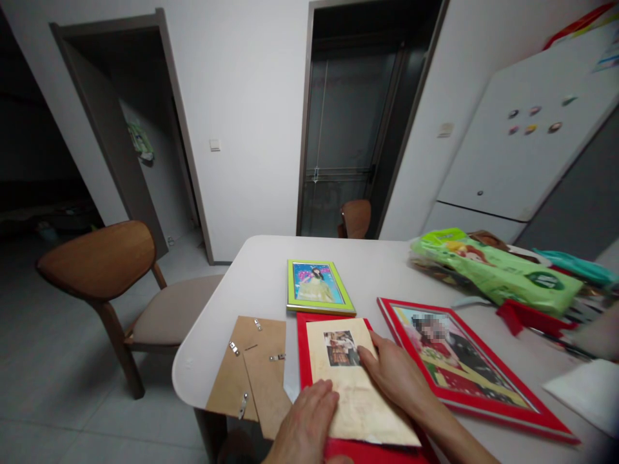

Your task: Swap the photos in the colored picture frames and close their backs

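Note:
A yellowed paper sheet (355, 386) with a small photo printed on it lies inside an open red frame (304, 351) near the table's front edge. My left hand (304, 422) rests flat on the sheet's lower left part, fingers stretched out. My right hand (399, 377) lies flat on its right side, fingertips by the small photo. Neither hand grips anything. A brown backing board (254, 374) with metal clips lies just left of the red frame.
A small green framed picture (319, 287) lies further back, a large red framed picture (464, 367) to the right. Green plastic packets (493, 270) and clutter fill the right end of the white table (377, 258). A wooden chair (126, 283) stands at the left.

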`<state>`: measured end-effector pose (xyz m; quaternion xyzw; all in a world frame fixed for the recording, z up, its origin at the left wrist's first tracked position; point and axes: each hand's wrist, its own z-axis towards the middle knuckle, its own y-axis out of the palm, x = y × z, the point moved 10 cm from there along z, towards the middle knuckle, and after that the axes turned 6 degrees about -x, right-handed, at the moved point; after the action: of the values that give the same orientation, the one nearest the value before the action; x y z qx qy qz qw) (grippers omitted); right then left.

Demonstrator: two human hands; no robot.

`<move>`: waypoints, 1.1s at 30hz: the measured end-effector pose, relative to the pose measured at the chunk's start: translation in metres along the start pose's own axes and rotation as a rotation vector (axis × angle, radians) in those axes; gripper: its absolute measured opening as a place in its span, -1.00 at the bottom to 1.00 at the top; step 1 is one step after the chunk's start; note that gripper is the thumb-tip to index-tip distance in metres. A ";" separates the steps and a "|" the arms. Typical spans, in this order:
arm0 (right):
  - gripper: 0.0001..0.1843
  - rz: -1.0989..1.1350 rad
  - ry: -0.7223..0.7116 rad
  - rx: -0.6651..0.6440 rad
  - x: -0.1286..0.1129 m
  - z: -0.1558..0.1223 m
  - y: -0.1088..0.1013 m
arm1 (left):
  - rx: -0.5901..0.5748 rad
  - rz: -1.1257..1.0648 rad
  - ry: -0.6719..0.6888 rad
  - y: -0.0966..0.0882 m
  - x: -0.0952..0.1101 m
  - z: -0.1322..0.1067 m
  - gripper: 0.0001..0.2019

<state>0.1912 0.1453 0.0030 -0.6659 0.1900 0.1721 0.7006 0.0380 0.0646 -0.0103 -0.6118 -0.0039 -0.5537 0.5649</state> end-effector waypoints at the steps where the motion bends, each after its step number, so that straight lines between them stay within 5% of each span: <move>1: -0.62 -0.117 0.015 0.017 -0.001 -0.001 -0.001 | -0.005 0.017 -0.003 -0.003 0.001 -0.002 -0.34; 5: -0.61 -0.339 0.030 0.060 -0.002 -0.005 -0.002 | -0.016 0.123 -0.124 -0.029 -0.014 -0.023 -0.28; 9: -0.63 -0.311 -0.035 0.071 -0.012 -0.005 -0.001 | 0.044 0.299 -0.395 -0.073 -0.057 -0.062 -0.23; 12: -0.63 -0.179 -0.156 0.053 -0.044 -0.012 0.004 | 0.110 0.431 -0.543 -0.098 -0.084 -0.084 -0.30; 15: -0.63 0.011 -0.315 -0.067 -0.095 -0.029 0.027 | 0.153 0.472 -0.503 -0.106 -0.090 -0.088 -0.42; 19: -0.54 0.058 -0.438 -0.203 -0.153 -0.052 0.065 | 0.179 0.489 -0.377 -0.106 -0.085 -0.085 -0.56; 24: -0.42 0.089 -0.402 -0.242 -0.170 -0.052 0.082 | 0.212 0.548 -0.311 -0.113 -0.074 -0.090 -0.61; 28: -0.41 0.238 -0.453 -0.194 -0.159 -0.055 0.051 | 0.236 0.554 -0.245 -0.111 -0.046 -0.078 -0.57; 33: -0.46 0.205 -0.363 -0.201 -0.096 -0.067 0.014 | 0.142 0.460 -0.059 -0.068 0.001 -0.033 -0.57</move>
<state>0.0989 0.0807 0.0356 -0.6677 0.1093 0.3773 0.6324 -0.0268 0.0659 0.0287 -0.5711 0.0801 -0.3906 0.7175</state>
